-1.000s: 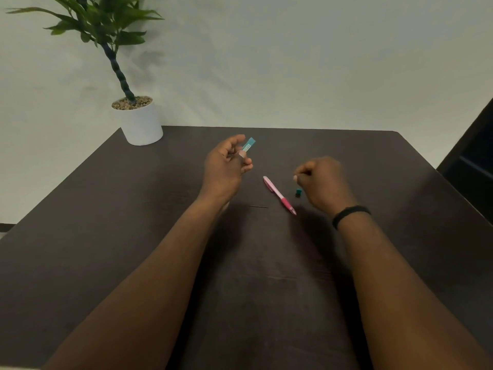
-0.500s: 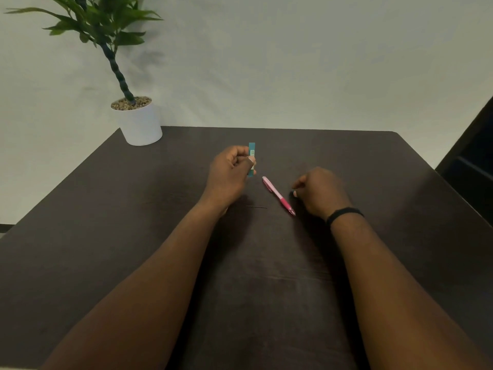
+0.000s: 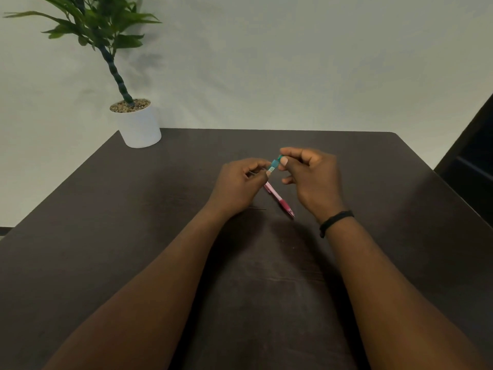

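Dark table [image 3: 133,236] under both forearms. Pink pencil [image 3: 280,200] lies flat just below the hands, slanting from under the left hand [image 3: 240,186] toward the right wrist, its upper end hidden by that hand's fingers. Thin dark sliver [image 3: 257,208] on the table near the left wrist. White potted plant [image 3: 140,126] well beyond and left of the left hand. Black band [image 3: 336,218] on the right wrist. Small teal tube [image 3: 274,164], pale label low on it, sits tilted between the hands above the pencil: left hand pinches its lower end, right hand [image 3: 312,177] pinches its darker top end between thumb and forefinger.
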